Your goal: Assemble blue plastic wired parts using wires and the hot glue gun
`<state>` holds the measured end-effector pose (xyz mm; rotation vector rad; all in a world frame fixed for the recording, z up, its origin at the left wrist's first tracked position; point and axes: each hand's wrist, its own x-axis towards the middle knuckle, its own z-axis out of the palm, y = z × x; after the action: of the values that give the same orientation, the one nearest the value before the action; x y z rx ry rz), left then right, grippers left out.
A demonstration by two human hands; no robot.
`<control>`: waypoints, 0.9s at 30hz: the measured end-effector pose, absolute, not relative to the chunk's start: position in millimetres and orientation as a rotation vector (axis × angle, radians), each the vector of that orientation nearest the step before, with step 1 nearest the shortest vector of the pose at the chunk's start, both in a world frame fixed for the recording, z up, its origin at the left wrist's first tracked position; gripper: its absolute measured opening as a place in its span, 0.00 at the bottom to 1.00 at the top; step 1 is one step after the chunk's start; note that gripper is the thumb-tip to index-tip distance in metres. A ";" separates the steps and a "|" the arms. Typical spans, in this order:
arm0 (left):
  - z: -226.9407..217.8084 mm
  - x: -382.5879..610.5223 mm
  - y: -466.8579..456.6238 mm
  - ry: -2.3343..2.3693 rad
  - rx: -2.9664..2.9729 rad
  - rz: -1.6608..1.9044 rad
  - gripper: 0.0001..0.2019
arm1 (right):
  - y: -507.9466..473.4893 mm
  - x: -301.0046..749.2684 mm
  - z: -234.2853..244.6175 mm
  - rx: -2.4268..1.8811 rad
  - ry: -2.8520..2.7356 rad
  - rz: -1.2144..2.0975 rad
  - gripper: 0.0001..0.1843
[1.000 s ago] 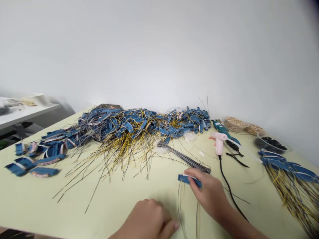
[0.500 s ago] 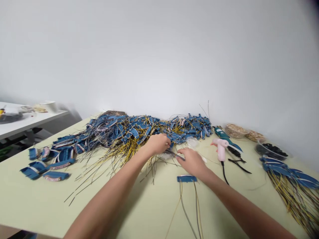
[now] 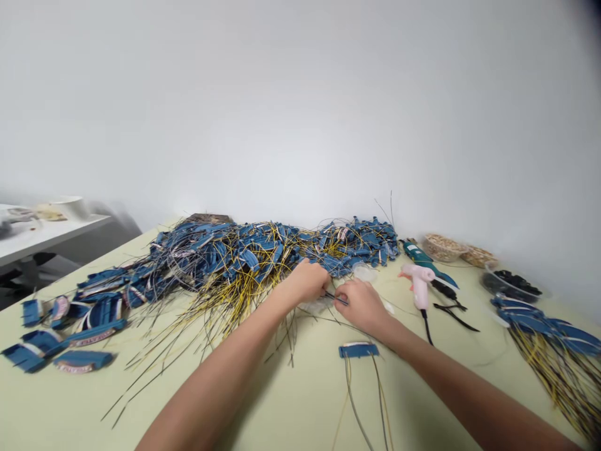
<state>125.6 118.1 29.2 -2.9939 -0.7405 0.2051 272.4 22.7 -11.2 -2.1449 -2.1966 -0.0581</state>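
Observation:
Both my hands meet near the table's middle, in front of a big heap of blue pieces with yellow and grey wires. My left hand is closed and pinches the end of a thin bundle of grey wires. Facing it, my right hand is closed on the same bundle. One blue piece with wires trailing towards me lies on the pale green table, just below my right wrist.
A pink glue gun with a black cord, a teal tool and black pliers lie to the right. Bowls and a dark tray stand at the back right. Finished blue pieces lie far right and far left.
My right hand let go of the single blue piece, which now lies on the table. Both hands reached forward to the grey wire bundle and closed on it.

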 end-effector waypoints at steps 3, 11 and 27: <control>33.1 125.2 114.6 -0.714 -2.969 0.200 0.15 | 20.8 269.4 -7.9 -2.114 -2.220 -0.105 0.14; 40.7 121.2 105.3 -0.673 -2.944 0.217 0.14 | 14.6 261.9 -14.0 -2.100 -2.189 -0.152 0.14; 40.1 120.0 102.4 -0.780 -3.017 0.353 0.14 | 13.0 262.7 -19.8 -2.130 -2.130 -0.093 0.14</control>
<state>120.0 102.4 40.1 -3.0167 -0.7799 0.3529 262.7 13.0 -19.8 -2.1298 -2.1303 -0.0935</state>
